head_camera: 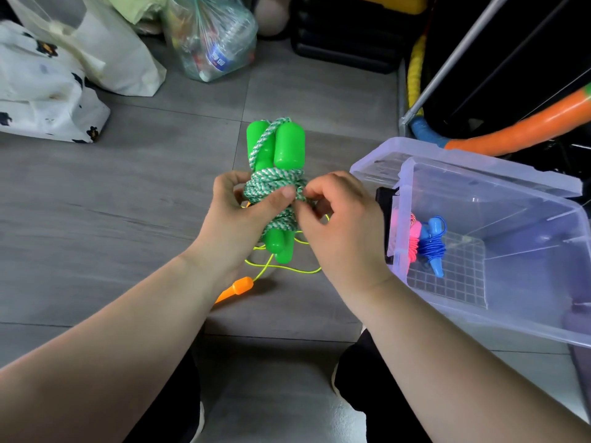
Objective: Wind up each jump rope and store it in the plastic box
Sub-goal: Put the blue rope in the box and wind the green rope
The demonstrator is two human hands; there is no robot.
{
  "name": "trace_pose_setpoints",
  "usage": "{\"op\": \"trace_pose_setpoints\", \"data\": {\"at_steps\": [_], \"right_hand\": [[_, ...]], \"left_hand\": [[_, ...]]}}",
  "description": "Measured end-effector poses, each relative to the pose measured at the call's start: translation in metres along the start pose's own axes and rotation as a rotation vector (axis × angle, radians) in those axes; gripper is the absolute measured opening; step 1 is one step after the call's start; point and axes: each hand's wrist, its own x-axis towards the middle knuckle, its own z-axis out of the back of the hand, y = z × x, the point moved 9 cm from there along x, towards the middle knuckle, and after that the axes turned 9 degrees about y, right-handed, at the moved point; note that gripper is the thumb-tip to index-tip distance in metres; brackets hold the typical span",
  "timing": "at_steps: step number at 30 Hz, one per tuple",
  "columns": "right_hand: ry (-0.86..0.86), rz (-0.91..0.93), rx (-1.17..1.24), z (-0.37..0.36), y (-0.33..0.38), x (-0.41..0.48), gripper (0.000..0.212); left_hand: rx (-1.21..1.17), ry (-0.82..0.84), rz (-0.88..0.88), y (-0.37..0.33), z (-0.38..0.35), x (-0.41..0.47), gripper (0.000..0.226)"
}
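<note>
A green jump rope (275, 148) with two bright green handles side by side has its green-and-white cord wound round the middle. My left hand (243, 212) grips the bundle, thumb pressed on the coils. My right hand (335, 215) pinches the cord at the bundle's right side. Below them on the floor lies a loose yellow-green cord (281, 266) with an orange handle (235, 289). The clear plastic box (511, 324) stands at the right, holding a wound pink rope (412, 241) and a wound blue rope (433, 244).
The box lid (383, 161) lies under the box's far side. White bags (48, 91) and a clear bag of bottles (211, 39) sit at the back left. An orange hoop (524, 129) and metal rods (454, 59) stand at the back right. Grey floor tiles (128, 187) stretch to the left.
</note>
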Motion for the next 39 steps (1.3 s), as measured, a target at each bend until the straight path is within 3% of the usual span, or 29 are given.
{"op": "trace_pose_setpoints", "data": {"at_steps": [5,9,12,18,23,28,31,33,37,39], "right_hand": [[0.142,-0.210,0.290,-0.015,-0.010,-0.002,0.006],[0.200,-0.408,0.476,-0.024,-0.027,-0.004,0.028],[0.226,-0.511,0.576,-0.031,-0.037,-0.004,0.026],[0.313,-0.360,0.391,-0.023,-0.026,0.002,0.026],[0.364,-0.351,0.298,-0.022,-0.029,0.002,0.015],[0.428,-0.282,0.371,-0.024,-0.024,0.003,0.030],[0.483,-0.213,0.429,-0.023,-0.015,0.004,0.009],[0.512,-0.211,0.452,-0.024,-0.014,0.004,0.006],[0.599,-0.254,0.427,-0.035,-0.017,-0.003,0.028],[0.585,-0.187,0.351,-0.035,-0.016,-0.005,0.013]], "left_hand": [[0.023,-0.110,-0.084,-0.009,0.014,0.002,0.038],[0.219,-0.079,-0.201,-0.024,0.013,0.001,0.043],[0.300,-0.059,-0.226,-0.027,0.012,0.000,0.052],[0.341,-0.054,-0.226,-0.030,0.011,-0.003,0.050],[0.378,-0.041,-0.191,-0.026,0.007,-0.002,0.049],[0.251,-0.037,-0.147,-0.019,0.008,0.001,0.047],[0.074,-0.063,-0.066,-0.011,0.013,0.005,0.035],[0.026,-0.026,-0.029,-0.008,0.011,0.006,0.029],[0.045,0.058,0.042,-0.003,0.004,0.004,0.020],[0.017,0.145,0.105,0.002,-0.003,0.002,0.032]]}}
